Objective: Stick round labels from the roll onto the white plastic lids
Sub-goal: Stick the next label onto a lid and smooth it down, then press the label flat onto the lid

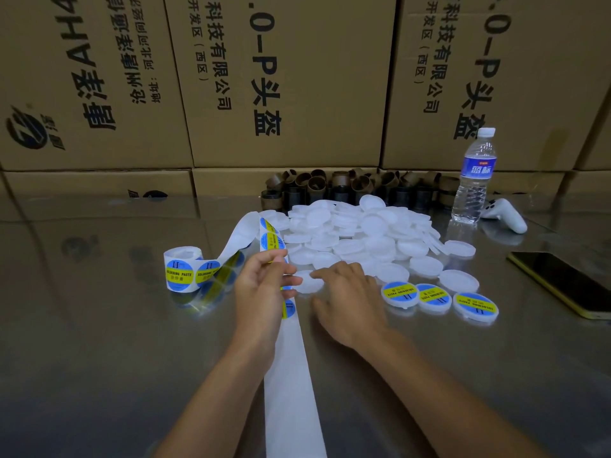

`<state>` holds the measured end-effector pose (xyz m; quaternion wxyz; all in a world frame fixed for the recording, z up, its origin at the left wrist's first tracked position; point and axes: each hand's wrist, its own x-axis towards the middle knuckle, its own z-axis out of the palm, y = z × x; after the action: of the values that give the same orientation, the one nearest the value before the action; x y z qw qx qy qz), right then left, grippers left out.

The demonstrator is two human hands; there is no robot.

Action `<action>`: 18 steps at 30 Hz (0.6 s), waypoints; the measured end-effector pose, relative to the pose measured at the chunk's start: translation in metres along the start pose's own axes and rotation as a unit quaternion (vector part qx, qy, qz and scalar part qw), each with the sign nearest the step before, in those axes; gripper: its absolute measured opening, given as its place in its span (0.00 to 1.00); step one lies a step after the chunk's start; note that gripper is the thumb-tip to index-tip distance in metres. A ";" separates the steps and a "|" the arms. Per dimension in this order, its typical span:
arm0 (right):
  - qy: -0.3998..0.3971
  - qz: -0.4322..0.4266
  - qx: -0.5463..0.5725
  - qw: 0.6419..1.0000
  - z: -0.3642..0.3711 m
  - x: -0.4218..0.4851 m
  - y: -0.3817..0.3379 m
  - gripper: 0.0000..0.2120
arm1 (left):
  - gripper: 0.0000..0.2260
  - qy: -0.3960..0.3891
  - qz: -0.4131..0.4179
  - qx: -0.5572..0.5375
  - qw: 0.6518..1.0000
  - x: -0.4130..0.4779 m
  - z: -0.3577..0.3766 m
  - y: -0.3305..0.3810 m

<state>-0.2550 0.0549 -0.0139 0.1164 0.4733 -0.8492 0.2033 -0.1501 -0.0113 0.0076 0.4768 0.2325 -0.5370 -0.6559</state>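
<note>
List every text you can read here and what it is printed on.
"SOLDERING PASTE" and "II": label on the roll.
"SOLDERING PASTE": labelled lids, upside down.
"蓝标": water bottle.
"科技有限公司", "(西区)", "P头盔": cardboard boxes, sideways.
Small Chinese line under "SOLDERING PASTE": too small to read.

Three labelled lids lie just right of the right hand. The plain white lids heaped beyond both hands are too many to count. One label roll stands left of the left hand, and one backing strip runs through that hand's fingers. Far right of the hands are one water bottle, one white controller and one phone. Beyond the heap are brown cores, past counting.
</note>
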 end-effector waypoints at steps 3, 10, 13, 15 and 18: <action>-0.043 0.039 -0.019 0.998 0.006 0.011 -0.001 0.21 | 0.10 -0.001 -0.001 -0.002 1.000 0.000 0.000 0.001; 0.004 0.050 0.051 0.997 0.008 0.007 0.008 0.06 | 0.10 -0.002 -0.002 -0.006 1.000 0.002 -0.001 0.000; 0.016 0.039 0.132 0.990 0.003 0.001 0.013 0.04 | 0.10 0.001 -0.002 -0.008 1.000 0.002 -0.001 0.000; 0.046 0.083 0.315 0.944 -0.005 -0.004 0.015 0.08 | 0.10 0.003 0.000 -0.004 1.000 0.003 -0.002 0.000; 0.061 0.171 0.549 0.816 -0.019 -0.013 0.015 0.06 | 0.10 0.009 0.003 0.006 1.000 0.002 -0.002 -0.001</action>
<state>-0.2604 0.0806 -0.0057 -0.1477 0.2928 -0.6550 0.6808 -0.1500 -0.0136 0.0061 0.4821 0.2395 -0.5374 -0.6492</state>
